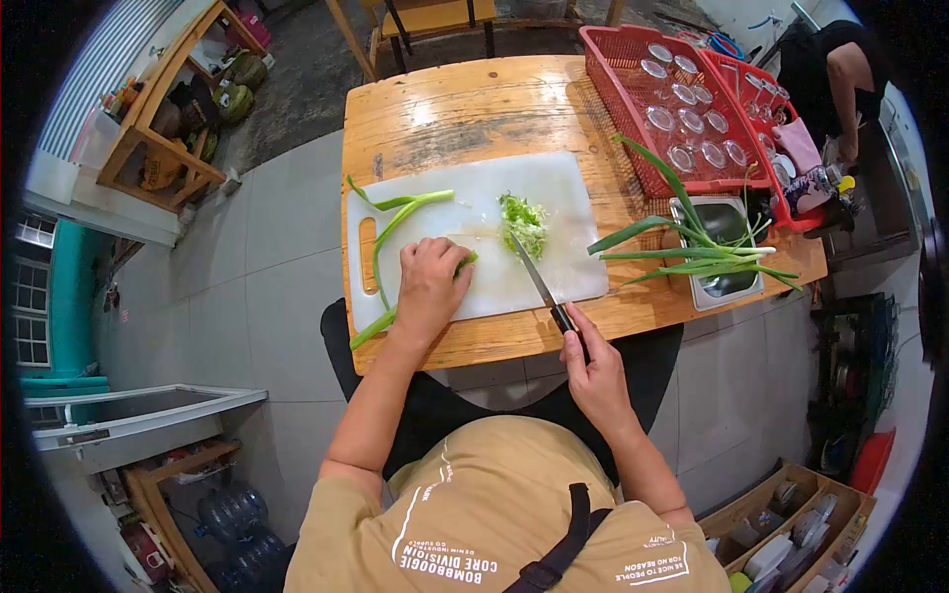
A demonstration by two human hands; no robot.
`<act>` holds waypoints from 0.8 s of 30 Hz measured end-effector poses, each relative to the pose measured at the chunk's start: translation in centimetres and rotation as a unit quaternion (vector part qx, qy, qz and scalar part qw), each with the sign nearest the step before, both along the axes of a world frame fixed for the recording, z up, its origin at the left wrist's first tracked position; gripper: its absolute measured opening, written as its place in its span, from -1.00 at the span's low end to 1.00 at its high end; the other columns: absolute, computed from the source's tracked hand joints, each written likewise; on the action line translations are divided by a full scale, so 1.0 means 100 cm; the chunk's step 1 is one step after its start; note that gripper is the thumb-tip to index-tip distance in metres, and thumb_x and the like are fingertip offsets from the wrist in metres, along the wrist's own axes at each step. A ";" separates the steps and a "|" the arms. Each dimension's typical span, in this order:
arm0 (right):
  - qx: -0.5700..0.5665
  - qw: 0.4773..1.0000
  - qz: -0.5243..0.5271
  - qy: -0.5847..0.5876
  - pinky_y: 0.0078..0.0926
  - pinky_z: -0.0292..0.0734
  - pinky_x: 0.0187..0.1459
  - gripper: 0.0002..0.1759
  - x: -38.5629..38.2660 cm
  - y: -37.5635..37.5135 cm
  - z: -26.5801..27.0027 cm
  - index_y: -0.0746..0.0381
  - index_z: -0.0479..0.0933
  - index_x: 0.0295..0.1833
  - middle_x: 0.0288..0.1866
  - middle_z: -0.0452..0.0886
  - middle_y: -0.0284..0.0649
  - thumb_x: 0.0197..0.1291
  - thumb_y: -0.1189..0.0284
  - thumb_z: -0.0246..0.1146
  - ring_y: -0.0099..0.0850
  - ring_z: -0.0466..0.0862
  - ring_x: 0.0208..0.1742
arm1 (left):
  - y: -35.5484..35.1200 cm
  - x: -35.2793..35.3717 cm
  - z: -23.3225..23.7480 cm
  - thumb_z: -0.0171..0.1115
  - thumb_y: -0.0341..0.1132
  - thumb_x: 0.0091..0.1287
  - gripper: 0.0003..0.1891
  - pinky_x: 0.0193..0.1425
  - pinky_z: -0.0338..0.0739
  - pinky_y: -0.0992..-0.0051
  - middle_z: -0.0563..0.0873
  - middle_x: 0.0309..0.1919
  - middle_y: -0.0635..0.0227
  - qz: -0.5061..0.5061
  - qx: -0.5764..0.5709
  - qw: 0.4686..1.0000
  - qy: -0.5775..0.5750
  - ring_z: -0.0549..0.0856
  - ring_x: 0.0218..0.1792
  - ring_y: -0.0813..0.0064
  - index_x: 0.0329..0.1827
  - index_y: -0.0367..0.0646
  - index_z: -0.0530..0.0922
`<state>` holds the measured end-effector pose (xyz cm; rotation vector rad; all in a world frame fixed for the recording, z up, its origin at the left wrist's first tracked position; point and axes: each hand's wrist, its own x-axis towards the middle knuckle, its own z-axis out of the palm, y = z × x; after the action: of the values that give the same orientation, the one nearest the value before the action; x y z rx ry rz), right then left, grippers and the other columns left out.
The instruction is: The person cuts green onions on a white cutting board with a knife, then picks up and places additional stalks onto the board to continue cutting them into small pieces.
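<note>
A white cutting board lies on the wooden table in front of me. My left hand is closed over a green onion, whose green end sticks out on both sides. Another green onion with a curved leaf lies beyond that hand on the board's left. My right hand grips the black handle of a knife. The blade's tip touches a small heap of chopped green onion. A bunch of whole green onions rests across a metal container at the right.
On the table, a red plastic basket holds several upturned glasses. Behind it stands a second red basket. Another person is at a counter on the far right. A wooden shelf stands at the left.
</note>
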<state>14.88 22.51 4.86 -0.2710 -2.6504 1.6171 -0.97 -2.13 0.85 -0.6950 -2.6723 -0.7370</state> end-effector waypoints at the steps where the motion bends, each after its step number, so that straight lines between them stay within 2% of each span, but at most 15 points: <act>1: -0.006 1.000 0.000 -0.006 -0.29 0.72 0.05 -0.50 -0.001 0.000 0.001 0.26 0.53 0.65 0.18 0.82 0.16 0.74 0.38 0.21 -0.23 0.82 -0.12 | 0.001 0.001 -0.003 0.56 -0.32 0.39 -0.81 0.38 0.42 0.10 0.77 -0.07 0.32 -0.006 0.001 1.000 0.000 0.71 0.11 0.21 0.01 -0.10 0.78; 5: -0.018 0.999 -0.001 -0.033 -0.26 0.72 0.12 -0.50 -0.001 0.000 0.004 0.27 0.53 0.65 0.21 0.82 0.17 0.74 0.37 0.21 -0.14 0.85 -0.02 | 0.011 0.005 -0.002 0.53 -0.36 0.40 -0.85 0.31 0.45 0.14 0.76 -0.11 0.32 -0.032 0.018 0.999 -0.011 0.72 0.06 0.21 -0.03 -0.09 0.78; 7: -0.002 1.000 0.003 -0.002 -0.21 0.71 0.25 -0.49 0.001 -0.001 -0.005 0.28 0.52 0.65 0.29 0.80 0.20 0.74 0.37 0.22 -0.02 0.86 0.19 | 0.014 0.006 -0.003 0.54 -0.36 0.40 -0.85 0.29 0.47 0.15 0.75 -0.12 0.30 -0.035 0.020 0.999 -0.009 0.71 0.06 0.20 -0.03 -0.10 0.78; 8: -0.002 1.000 0.003 -0.003 -0.21 0.71 0.25 -0.49 0.002 -0.001 -0.005 0.28 0.52 0.65 0.29 0.80 0.20 0.74 0.37 0.22 -0.02 0.86 0.19 | 0.015 0.007 -0.003 0.54 -0.36 0.40 -0.85 0.26 0.48 0.15 0.75 -0.12 0.29 -0.038 0.022 0.999 -0.007 0.71 0.05 0.19 -0.03 -0.11 0.78; 10: -0.013 1.000 0.004 -0.004 -0.16 0.67 0.36 -0.48 0.002 -0.006 -0.001 0.28 0.50 0.66 0.36 0.77 0.21 0.73 0.36 0.22 0.06 0.81 0.36 | 0.021 0.010 -0.001 0.54 -0.36 0.39 -0.85 0.25 0.49 0.15 0.75 -0.12 0.28 -0.009 0.030 0.999 -0.010 0.71 0.05 0.17 -0.04 -0.12 0.78; 11: -0.014 1.000 0.003 -0.005 -0.16 0.67 0.36 -0.48 0.003 -0.008 -0.003 0.28 0.50 0.66 0.36 0.77 0.21 0.73 0.36 0.22 0.06 0.81 0.36 | 0.023 0.011 -0.001 0.54 -0.36 0.39 -0.85 0.23 0.50 0.15 0.75 -0.11 0.26 0.021 0.038 0.999 -0.013 0.71 0.04 0.16 -0.05 -0.14 0.78; 13: -0.012 0.999 0.017 0.029 -0.16 0.65 0.41 -0.47 0.004 -0.012 -0.006 0.28 0.49 0.67 0.39 0.75 0.21 0.73 0.36 0.22 0.07 0.78 0.42 | 0.023 0.013 -0.004 0.54 -0.36 0.39 -0.85 0.23 0.50 0.14 0.75 -0.10 0.25 0.021 0.043 0.999 -0.010 0.71 0.04 0.14 -0.06 -0.16 0.78; 19: -0.001 0.999 0.026 0.041 -0.15 0.64 0.43 -0.48 0.003 -0.014 -0.009 0.29 0.48 0.67 0.40 0.74 0.22 0.74 0.35 0.20 0.10 0.77 0.43 | 0.026 0.012 -0.007 0.52 -0.37 0.40 -0.87 0.23 0.51 0.13 0.75 -0.08 0.22 0.018 0.051 0.998 -0.021 0.70 0.04 0.12 -0.08 -0.18 0.78; 24: 0.024 0.998 0.031 0.048 -0.10 0.67 0.37 -0.46 0.004 -0.015 -0.013 0.28 0.46 0.69 0.37 0.74 0.22 0.74 0.35 0.18 0.15 0.77 0.37 | 0.031 0.012 -0.006 0.51 -0.37 0.40 -0.88 0.21 0.53 0.13 0.75 -0.09 0.21 0.000 0.059 0.998 -0.031 0.71 0.03 0.12 -0.09 -0.19 0.79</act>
<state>15.25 21.02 3.56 -0.1092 -2.6456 1.5390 0.20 0.95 0.21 -0.6529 -2.6569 -0.9222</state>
